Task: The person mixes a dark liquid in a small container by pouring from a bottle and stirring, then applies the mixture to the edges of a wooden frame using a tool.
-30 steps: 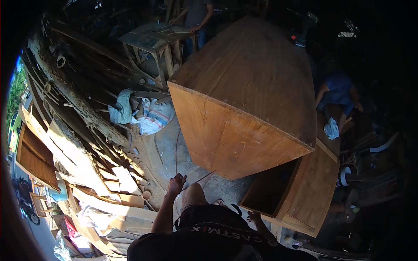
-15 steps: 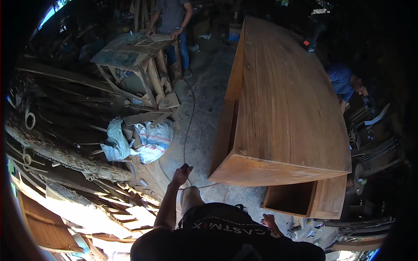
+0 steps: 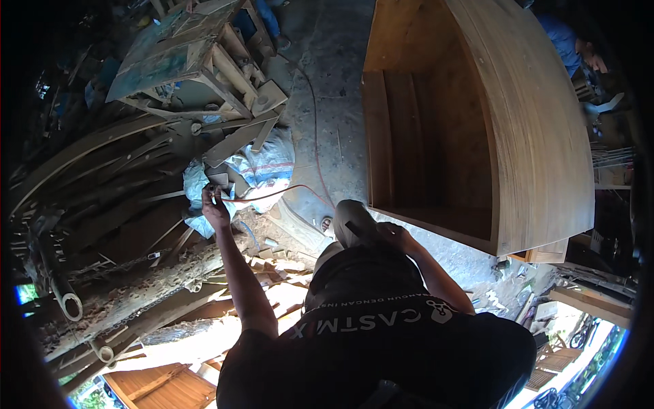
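My left hand (image 3: pixel 216 210) is reached out to the left, closed around the dark end of a thin reddish cord (image 3: pixel 293 189). The cord runs from my fingers across to the floor near my knee, then away up the floor. Beyond that hand lies a white and pale-blue woven sack (image 3: pixel 269 163) with wood offcuts. My right hand (image 3: pixel 400 240) is low in front of my thigh, beside a dark patch on my trouser leg. Its fingers are turned away and partly hidden. To the right stands a large brown wooden cabinet (image 3: pixel 545 136), its hollow inside facing left.
A worn wooden workbench (image 3: pixel 163 61) stands at the far left, with a person's leg (image 3: pixel 267 19) behind it. Logs (image 3: pixel 146 290) and stacked boards fill the left side. Another person in a blue shirt (image 3: pixel 560 42) bends down beyond the cabinet. Scraps lie by my feet.
My left hand has moved out to the left, drawing the cord up off the floor. My right hand has come up toward my thigh. The view has shifted, showing more of the cabinet's inside.
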Available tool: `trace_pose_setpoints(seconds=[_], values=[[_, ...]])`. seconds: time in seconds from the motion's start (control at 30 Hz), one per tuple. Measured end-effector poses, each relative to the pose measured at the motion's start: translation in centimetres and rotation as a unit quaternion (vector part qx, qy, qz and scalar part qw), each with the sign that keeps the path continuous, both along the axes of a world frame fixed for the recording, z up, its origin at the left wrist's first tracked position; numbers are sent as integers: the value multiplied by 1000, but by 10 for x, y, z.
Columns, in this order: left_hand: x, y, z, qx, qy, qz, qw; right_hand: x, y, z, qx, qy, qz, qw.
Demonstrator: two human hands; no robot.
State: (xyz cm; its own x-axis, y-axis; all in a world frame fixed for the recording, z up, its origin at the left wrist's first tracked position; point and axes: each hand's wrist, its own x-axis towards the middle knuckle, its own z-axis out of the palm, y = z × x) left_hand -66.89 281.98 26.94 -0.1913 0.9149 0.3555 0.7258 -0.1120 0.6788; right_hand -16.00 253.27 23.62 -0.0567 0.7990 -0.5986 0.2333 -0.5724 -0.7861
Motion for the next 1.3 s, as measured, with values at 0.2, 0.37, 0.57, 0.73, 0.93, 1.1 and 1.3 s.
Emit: trace_pose_setpoints(seconds=[0.2,0.37,0.57,0.73,0.93,1.1,1.3], values=[[-13,25,-10,-56,-8,36,998,-27,194,-63,120,-110,-63,985],[30,17,-69,-101,-54,-49,992,42,298,-195,-14,-357,-14,934],[61,21,-114,-182,-33,11,983,130,397,-261,-113,-296,11,949],[112,102,-163,-200,23,51,978,262,545,-234,-87,-331,-22,939],[164,303,-135,-196,27,-61,978,289,696,-172,-109,-98,-235,961],[229,488,-128,-300,-37,-10,953,270,852,-132,-52,22,-285,957],[300,650,-179,-253,70,-165,951,281,1093,-120,38,34,-229,972]])
